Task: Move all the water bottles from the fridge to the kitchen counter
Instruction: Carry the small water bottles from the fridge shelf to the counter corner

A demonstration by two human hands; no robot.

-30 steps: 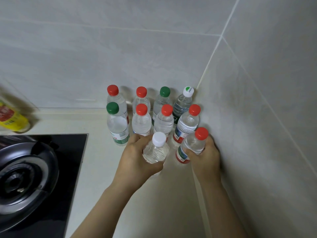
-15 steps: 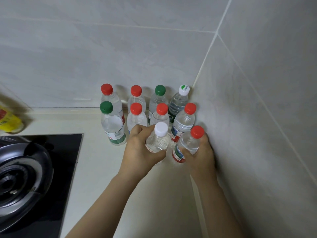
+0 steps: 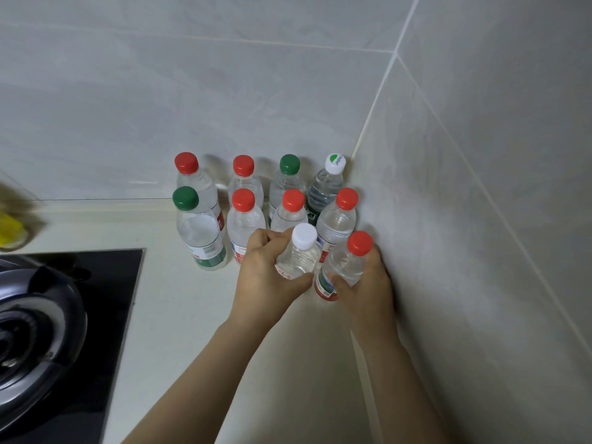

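Observation:
Several water bottles stand in two rows in the corner of the cream counter [image 3: 179, 315], with red, green and white caps. My left hand [image 3: 266, 277] grips a white-capped bottle [image 3: 301, 254] just in front of the second row. My right hand [image 3: 365, 283] grips a red-capped bottle [image 3: 347, 264] with a red label, close against the right wall. The two held bottles sit side by side, almost touching. Whether their bases rest on the counter is hidden by my hands.
A black gas hob [image 3: 64, 331] with a burner lies at the left. A blurred yellow container [image 3: 9, 229] stands at the far left by the back wall. Grey tiled walls close the corner behind and to the right.
Both hands have held their bottles throughout. The hands and bottles have shifted slightly towards the rows of bottles, and the view has drifted a little.

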